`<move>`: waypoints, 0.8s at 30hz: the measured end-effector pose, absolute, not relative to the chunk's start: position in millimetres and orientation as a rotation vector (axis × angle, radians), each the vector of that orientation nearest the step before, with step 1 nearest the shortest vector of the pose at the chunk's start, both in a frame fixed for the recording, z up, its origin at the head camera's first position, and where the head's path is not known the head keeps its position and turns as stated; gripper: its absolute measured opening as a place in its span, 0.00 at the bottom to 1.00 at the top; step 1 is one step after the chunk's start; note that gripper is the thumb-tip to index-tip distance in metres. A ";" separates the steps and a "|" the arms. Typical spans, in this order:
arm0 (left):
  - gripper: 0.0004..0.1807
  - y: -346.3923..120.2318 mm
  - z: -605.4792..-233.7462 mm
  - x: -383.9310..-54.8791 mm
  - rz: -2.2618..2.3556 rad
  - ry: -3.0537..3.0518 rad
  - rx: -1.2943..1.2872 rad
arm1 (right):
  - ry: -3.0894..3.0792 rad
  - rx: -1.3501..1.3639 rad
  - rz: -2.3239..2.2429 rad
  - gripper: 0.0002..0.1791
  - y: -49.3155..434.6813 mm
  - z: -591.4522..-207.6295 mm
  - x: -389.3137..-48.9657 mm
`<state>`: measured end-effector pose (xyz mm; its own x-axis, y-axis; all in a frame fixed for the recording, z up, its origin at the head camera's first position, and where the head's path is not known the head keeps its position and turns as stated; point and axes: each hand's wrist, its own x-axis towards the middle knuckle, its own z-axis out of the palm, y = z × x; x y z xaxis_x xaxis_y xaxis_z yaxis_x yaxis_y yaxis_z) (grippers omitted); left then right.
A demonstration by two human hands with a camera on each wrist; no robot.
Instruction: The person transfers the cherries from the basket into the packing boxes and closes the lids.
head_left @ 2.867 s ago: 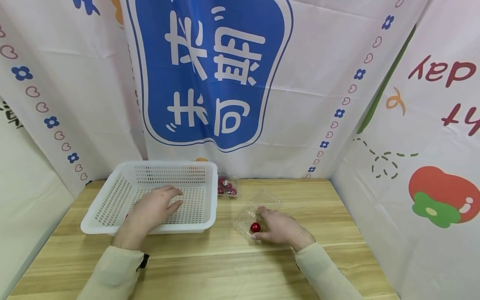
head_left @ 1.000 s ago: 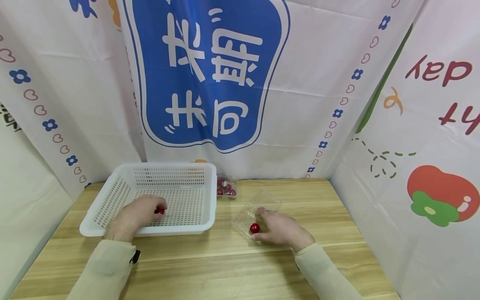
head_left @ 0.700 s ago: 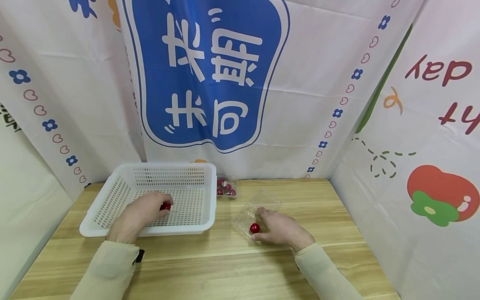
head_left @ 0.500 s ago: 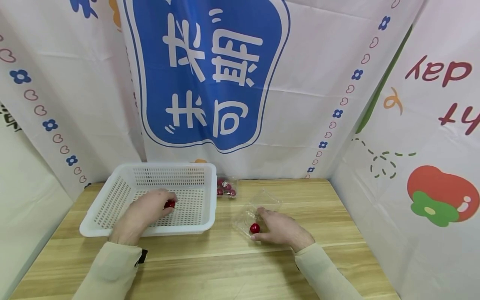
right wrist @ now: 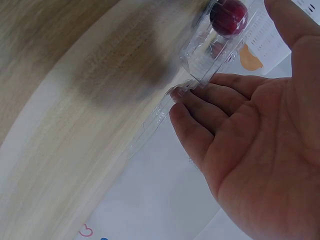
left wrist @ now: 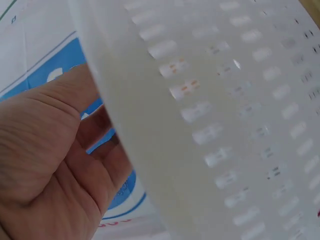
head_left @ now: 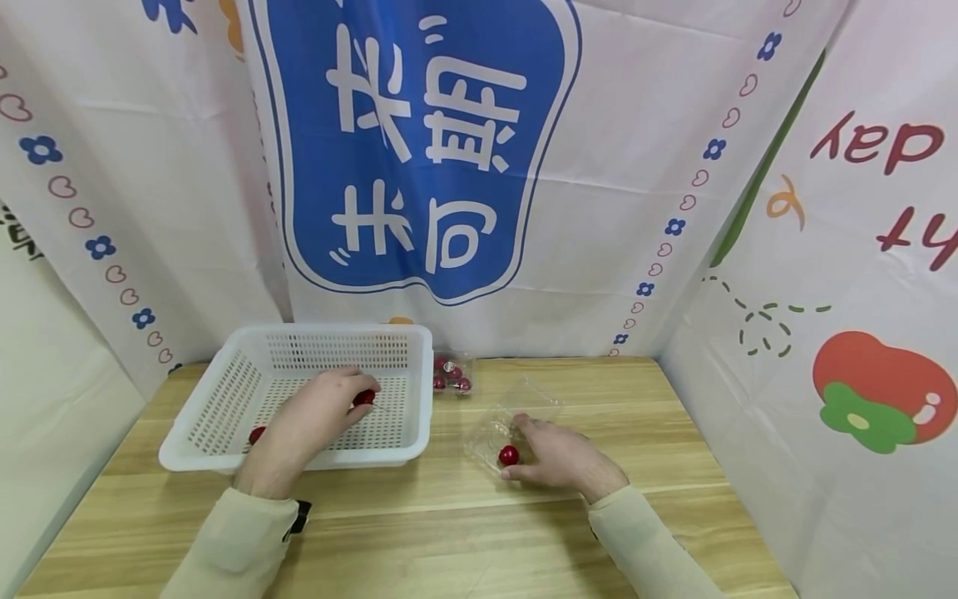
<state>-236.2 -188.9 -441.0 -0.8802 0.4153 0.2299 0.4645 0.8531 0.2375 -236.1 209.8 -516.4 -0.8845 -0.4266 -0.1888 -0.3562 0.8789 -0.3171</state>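
My left hand [head_left: 314,416] pinches a dark red cherry [head_left: 364,398] by its side, over the floor of the white basket [head_left: 419,433]; a thin stem points right. Another cherry [head_left: 257,434] lies in the basket behind my wrist. In the left wrist view the basket wall [left wrist: 145,150] hides my left fingertips and the cherry. My right hand [head_left: 561,453] holds an open clear plastic box [head_left: 486,437] on the table, thumb at the near side and fingers at the far side. Inside it sits one cherry [head_left: 509,455], also seen in the right wrist view.
A second clear box [head_left: 452,374] with several dark red cherries stands just right of the basket, near the wall. Printed white cloth [head_left: 614,208] hangs along the back and sides of the wooden table [head_left: 449,532].
My left hand, earlier over the basket with no cherry showing in its fingers, has taken hold of one and carried it right and farther back. My right hand and its box have stayed put.
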 end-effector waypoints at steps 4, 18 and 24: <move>0.13 -179.0 -438.1 -234.1 -0.463 -2.822 -0.686 | 2.795 -0.592 -0.400 0.61 209.5 -515.8 -236.5; 0.13 -142.5 -435.9 -227.3 -0.520 -2.777 -0.721 | 2.801 -0.603 -0.398 0.59 208.4 -516.0 -237.3; 0.12 -127.3 -437.5 -225.2 -0.516 -2.744 -0.750 | 2.799 -0.590 -0.390 0.60 208.6 -516.0 -236.9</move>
